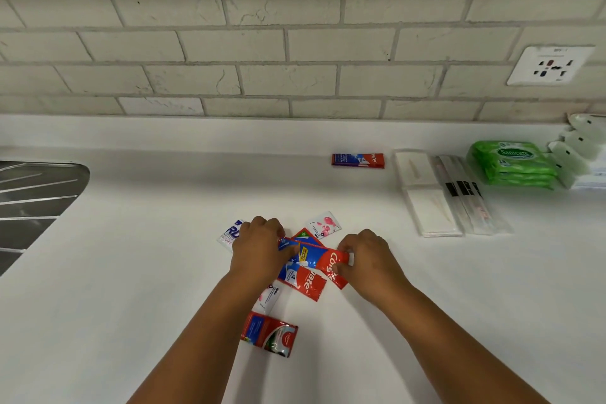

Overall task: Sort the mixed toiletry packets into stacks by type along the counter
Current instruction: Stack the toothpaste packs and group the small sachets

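Hands met over the mixed pile on the white desk [131, 239]: the right hand [367, 256] pinched a red Colgate sachet [323, 259] by its end, while the left hand [259, 246] gripped its other end. Sorted Colgate sachets [357, 160] lay near the wall, well apart from the pile.

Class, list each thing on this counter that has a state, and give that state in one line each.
Left hand: grip curled on the mixed packets.
Right hand: pinching the top Colgate packet.
Colgate stack: flat, near the wall.
Green wipes: stacked.
Clear sleeves: laid side by side.
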A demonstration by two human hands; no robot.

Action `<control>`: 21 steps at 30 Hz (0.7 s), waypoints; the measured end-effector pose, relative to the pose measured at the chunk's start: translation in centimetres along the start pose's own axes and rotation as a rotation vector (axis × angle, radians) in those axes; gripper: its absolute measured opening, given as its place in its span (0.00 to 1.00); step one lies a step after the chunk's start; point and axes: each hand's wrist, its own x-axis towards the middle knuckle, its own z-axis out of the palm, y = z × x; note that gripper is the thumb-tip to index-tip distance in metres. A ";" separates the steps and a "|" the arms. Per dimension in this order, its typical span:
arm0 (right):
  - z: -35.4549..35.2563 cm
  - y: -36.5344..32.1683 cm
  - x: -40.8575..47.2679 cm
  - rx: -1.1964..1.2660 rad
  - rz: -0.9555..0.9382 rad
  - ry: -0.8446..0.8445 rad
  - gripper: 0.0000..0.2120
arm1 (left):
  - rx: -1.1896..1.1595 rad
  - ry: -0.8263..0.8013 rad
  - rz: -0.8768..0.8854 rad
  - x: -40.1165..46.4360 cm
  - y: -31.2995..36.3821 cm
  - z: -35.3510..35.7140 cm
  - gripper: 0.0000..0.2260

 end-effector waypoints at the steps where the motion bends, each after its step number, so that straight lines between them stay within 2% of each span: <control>1: 0.2 0.3 0.2 0.039 0.005 0.009 0.18 | -0.022 0.010 0.002 0.0 0.0 -0.1 0.21; 5: 0.3 1.4 1.0 0.245 0.051 0.001 0.09 | -0.109 -0.039 -0.006 0.7 0.3 -0.6 0.16; 8: -0.4 1.9 2.0 0.375 0.082 -0.005 0.08 | -0.197 -0.057 0.012 1.9 0.9 -1.0 0.14; 13: -2.8 2.8 5.4 0.491 0.117 0.090 0.07 | -0.429 -0.016 0.042 5.1 2.6 -1.6 0.13; 17: -4.9 3.8 9.3 0.517 0.113 0.206 0.08 | -0.580 -0.012 0.045 9.1 4.7 -1.8 0.14; 21: -6.7 5.1 13.4 0.479 0.119 0.323 0.09 | -0.837 -0.014 -0.031 13.3 7.3 -1.3 0.15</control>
